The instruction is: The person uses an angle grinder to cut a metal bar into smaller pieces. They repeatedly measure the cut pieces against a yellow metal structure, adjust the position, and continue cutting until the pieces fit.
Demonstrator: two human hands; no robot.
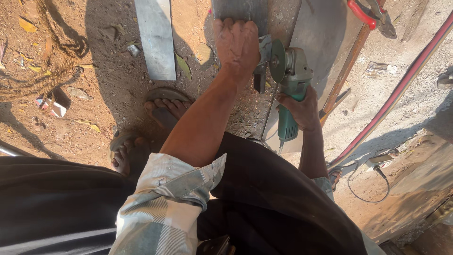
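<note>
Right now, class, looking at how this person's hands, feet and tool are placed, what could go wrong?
1. The left hand presses the metal piece right beside the disc of the green angle grinder; a slip could cut the fingers.
2. The right hand alone holds the grinder, so a kickback may be hard to control.
3. The feet wear open sandals close by; sparks or chips could hurt the toes.

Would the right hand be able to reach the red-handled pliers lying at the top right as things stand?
Probably not at once: the right hand is wrapped around the green angle grinder, and the red-handled pliers lie apart beyond it, though nothing blocks the way.
</note>
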